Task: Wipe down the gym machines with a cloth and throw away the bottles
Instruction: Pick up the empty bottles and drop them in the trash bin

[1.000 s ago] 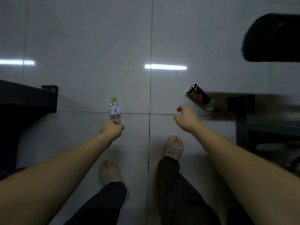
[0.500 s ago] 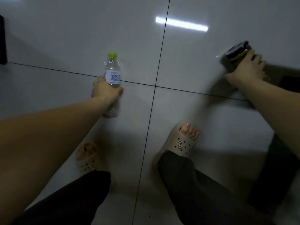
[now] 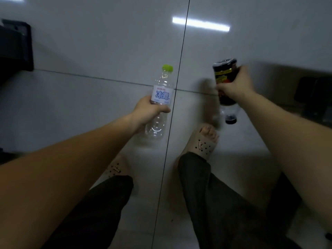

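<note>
My left hand (image 3: 150, 109) grips a clear plastic water bottle (image 3: 160, 97) with a green cap and a white-blue label, holding it off the floor with the cap pointing away from me. My right hand (image 3: 235, 86) grips a dark bottle (image 3: 224, 72) with a black-yellow label and a dark cap; its clear lower end with a little dark liquid hangs below my wrist. Both bottles are lifted above the glossy grey floor tiles (image 3: 107, 47). No cloth is in view.
A black machine base (image 3: 16, 47) sits at the far left edge. Another dark machine part (image 3: 314, 94) lies at the right edge. My feet in beige sandals (image 3: 201, 143) stand on the tiles below the bottles.
My right hand closed round the dark bottle and lifted it off the floor toward the middle. My left hand raised the water bottle higher and brought it rightward.
</note>
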